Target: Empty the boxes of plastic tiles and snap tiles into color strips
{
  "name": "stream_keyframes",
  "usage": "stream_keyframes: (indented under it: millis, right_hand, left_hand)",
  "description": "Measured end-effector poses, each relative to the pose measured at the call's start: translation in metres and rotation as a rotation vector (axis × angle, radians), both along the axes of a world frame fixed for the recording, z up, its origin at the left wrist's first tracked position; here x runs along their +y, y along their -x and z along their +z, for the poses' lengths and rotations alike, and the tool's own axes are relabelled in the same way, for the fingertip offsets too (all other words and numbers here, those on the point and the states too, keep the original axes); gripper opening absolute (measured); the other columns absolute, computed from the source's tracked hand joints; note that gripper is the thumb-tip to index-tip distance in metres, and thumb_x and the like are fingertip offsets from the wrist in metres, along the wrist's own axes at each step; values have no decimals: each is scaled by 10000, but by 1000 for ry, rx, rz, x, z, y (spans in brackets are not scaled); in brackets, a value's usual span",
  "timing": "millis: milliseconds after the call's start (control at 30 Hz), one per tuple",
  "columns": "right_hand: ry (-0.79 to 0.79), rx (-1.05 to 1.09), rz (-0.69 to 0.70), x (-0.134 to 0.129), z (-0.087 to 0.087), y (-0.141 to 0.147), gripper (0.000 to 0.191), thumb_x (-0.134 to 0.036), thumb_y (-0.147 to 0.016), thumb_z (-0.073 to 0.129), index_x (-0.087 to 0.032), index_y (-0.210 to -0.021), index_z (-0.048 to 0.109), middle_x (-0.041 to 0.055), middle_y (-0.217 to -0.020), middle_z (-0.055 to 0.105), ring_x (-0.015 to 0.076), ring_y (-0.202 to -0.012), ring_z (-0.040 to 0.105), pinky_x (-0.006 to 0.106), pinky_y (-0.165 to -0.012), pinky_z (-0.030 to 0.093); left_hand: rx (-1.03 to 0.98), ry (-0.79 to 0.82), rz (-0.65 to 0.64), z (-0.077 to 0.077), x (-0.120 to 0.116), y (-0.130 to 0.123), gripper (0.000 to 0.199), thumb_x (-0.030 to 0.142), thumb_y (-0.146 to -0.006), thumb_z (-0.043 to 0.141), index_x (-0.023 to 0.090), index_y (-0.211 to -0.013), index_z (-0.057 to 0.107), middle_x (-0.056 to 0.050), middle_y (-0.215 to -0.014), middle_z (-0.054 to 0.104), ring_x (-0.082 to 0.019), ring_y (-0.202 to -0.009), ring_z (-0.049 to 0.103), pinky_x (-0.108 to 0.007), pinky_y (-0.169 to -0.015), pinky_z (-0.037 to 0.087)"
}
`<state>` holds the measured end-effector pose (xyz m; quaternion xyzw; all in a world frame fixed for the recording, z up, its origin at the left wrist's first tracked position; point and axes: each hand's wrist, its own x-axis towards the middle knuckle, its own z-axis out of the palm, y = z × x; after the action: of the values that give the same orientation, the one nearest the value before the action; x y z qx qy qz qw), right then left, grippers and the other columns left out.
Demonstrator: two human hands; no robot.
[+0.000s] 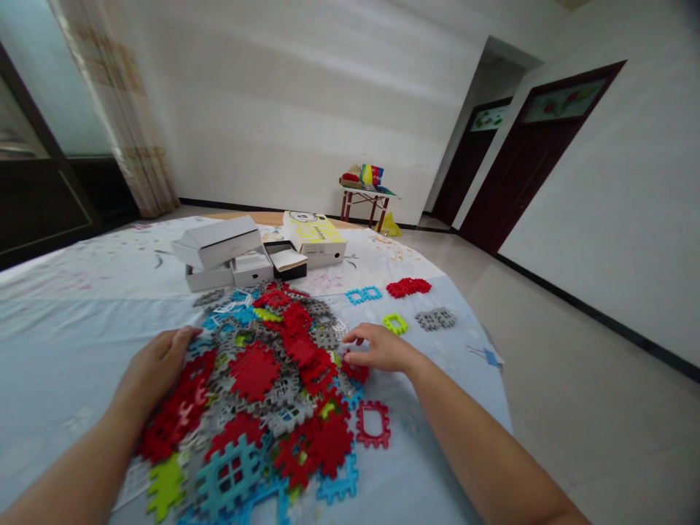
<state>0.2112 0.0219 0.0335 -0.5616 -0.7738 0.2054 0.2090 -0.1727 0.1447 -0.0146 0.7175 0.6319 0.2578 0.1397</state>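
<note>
A heap of plastic interlocking building tiles [254, 372] in red, grey, blue and lime green, with toothed edges, lies in front of me. My left hand [156, 361] rests along the heap's left edge, its visible fingers stretched towards the tiles; the far fingers are partly hidden. On the heap's right side my right hand [377, 346] hovers with curved fingers apart and nothing visible between them. Just below those fingertips is a red tile [355, 370]. A red frame-shaped tile [373, 424] lies closer to me, apart from the heap.
To the right lie a red row of tiles [408, 287], a grey row [436, 319], two blue frames [363, 294] and a lime frame [394, 323]. White boxes [219, 244], a black box [286, 264] and a yellow-white box [317, 237] stand behind the heap. The cloth-covered table [464, 408] curves at right.
</note>
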Motion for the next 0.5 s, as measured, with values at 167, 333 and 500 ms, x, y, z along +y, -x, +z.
stream_keyframes:
  millis: [167, 333, 500]
  right_hand:
    - [80, -47, 83, -13, 2, -3, 510, -379, -623, 717, -194, -1087, 617, 51, -979, 624, 192, -876, 571, 293, -790, 440]
    - [-38, 80, 16, -12, -8, -7, 592, -297, -652, 685, -220, -1213, 515, 52, -1087, 570, 190, -975, 542, 316, -862, 436]
    - [-147, 382, -83, 1, -27, -11, 668, -192, -654, 638, -236, -1277, 401, 59, -1144, 447, 153, -1033, 506, 310, -878, 465]
  left_hand:
    - [-3, 34, 16, 3, -1, -1, 589, 478, -844, 207, 124, -1041, 634, -129, -1156, 610, -235, -1127, 516, -348, -1000, 341]
    - [8, 56, 8, 10, -5, -4, 570, 470, -848, 229, 122, -1058, 629, -120, -1163, 612, -235, -1131, 515, -358, -990, 352]
    - [13, 13, 4, 8, -4, -3, 547, 456, -844, 252, 126, -1038, 643, -121, -1144, 627, -240, -1108, 532, -376, -969, 376]
